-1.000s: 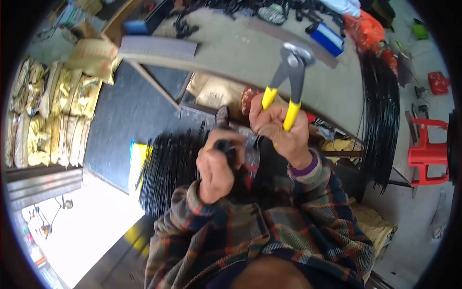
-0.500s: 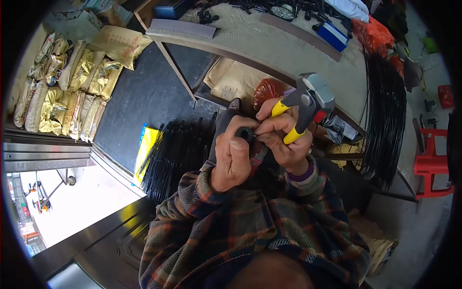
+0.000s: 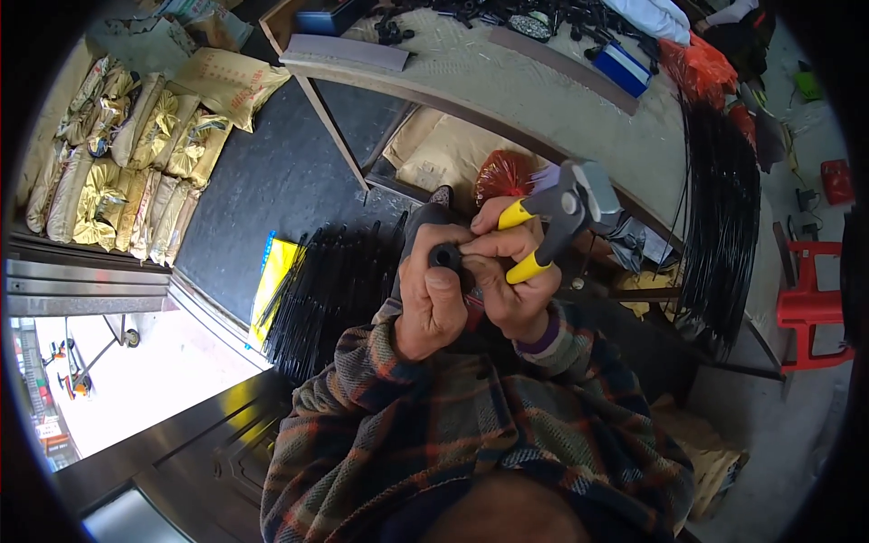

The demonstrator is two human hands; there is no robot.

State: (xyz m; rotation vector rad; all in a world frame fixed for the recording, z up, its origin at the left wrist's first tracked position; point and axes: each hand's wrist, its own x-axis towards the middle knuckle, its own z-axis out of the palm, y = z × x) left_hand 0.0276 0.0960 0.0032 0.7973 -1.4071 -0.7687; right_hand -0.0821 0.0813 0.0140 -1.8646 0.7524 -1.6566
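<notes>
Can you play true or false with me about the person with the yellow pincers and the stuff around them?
1. The right hand holds pincers with yellow handles. True.
2. The left hand is empty and hangs at the person's side. False: it is raised against the right hand, gripping a small black part.
3. The plastic chair at the right is blue. False: it is red.
4. Sacks are stacked at the upper left. True.
5. The person wears a plain white sleeve. False: the sleeves are plaid.
</notes>
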